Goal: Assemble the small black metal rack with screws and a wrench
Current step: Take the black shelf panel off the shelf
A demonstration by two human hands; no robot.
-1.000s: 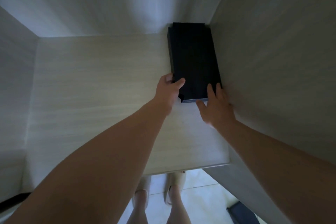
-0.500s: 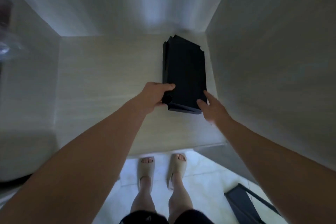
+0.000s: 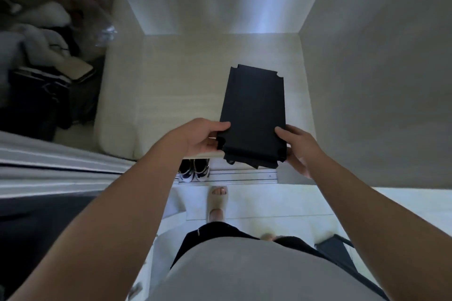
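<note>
Rack panels (image 3: 254, 115) overhang the shelf (image 3: 176, 95) edge; your left hand (image 3: 203, 139) and right hand (image 3: 300, 146) pinch only their near corners, so one could slide out.

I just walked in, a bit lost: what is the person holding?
Look at the pale wooden shelf in the open cupboard. Just above its front edge, the left hand and right hand grip the near end of flat black panels. Their notched corners set them apart.
</note>
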